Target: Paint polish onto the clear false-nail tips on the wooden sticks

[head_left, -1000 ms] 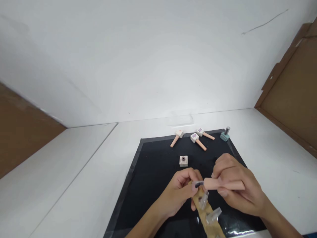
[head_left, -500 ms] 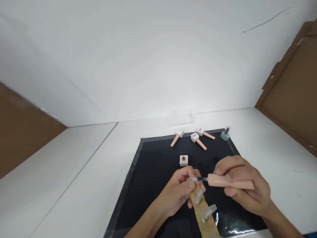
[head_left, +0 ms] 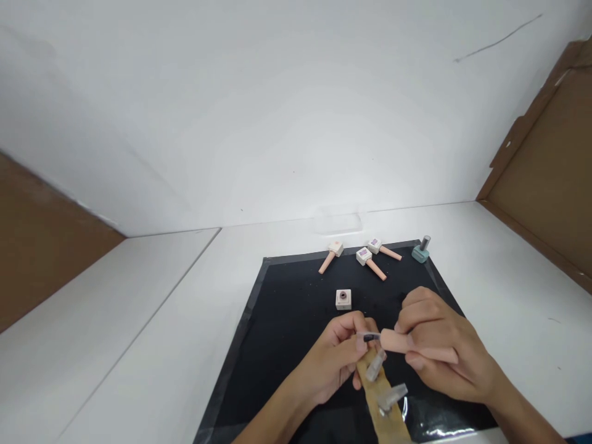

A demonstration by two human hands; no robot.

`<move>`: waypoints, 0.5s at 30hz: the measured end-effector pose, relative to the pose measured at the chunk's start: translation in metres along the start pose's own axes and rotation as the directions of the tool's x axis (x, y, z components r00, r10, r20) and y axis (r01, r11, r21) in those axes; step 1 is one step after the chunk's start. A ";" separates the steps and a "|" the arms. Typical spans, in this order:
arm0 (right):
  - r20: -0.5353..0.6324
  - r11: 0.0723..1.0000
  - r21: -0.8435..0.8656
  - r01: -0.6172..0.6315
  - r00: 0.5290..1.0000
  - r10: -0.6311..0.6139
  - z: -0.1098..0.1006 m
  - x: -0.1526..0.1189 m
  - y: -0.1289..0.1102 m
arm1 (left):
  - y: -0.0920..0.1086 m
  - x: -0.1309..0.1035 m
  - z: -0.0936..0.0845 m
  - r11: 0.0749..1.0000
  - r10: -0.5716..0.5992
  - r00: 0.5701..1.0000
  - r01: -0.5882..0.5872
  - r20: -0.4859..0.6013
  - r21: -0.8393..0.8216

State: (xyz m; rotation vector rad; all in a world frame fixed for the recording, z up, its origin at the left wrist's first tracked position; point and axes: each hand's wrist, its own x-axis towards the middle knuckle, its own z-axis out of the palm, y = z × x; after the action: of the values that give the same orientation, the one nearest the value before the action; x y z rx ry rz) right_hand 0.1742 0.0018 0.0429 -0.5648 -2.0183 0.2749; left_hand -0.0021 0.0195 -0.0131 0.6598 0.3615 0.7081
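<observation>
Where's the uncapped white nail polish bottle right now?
In the head view, right of the picture's centre, the uncapped white nail polish bottle stands on the black mat, just beyond the left hand.

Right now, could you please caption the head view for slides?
Right hand holding a brush; left hand gripping a tan strip.

Looks forward and down from head height, at close range over the near edge of the black mat (head_left: 287,308), past its far corners to the white wall (head_left: 296,123).
</observation>
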 end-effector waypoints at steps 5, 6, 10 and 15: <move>-0.009 1.000 -0.027 -0.003 1.000 0.003 0.002 0.001 -0.001 | 0.000 0.000 0.000 1.000 -0.011 1.000 0.011 -0.013 -0.008; -0.012 1.000 -0.027 -0.002 1.000 0.002 0.002 0.000 -0.001 | 0.000 0.000 0.000 1.000 -0.010 1.000 0.010 -0.009 -0.014; -0.032 1.000 0.004 0.010 0.999 -0.009 0.003 0.000 0.000 | -0.001 0.000 -0.002 0.999 -0.017 1.000 0.016 -0.001 -0.033; -0.039 1.000 0.031 0.000 0.999 0.001 0.004 -0.002 0.000 | 0.000 -0.001 -0.003 0.999 -0.024 1.000 0.024 -0.003 -0.040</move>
State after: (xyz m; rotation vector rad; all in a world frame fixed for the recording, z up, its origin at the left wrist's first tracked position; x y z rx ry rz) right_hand 0.1716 0.0011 0.0396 -0.5473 -1.9728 0.2935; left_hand -0.0045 0.0201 -0.0155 0.6156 0.3575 0.6924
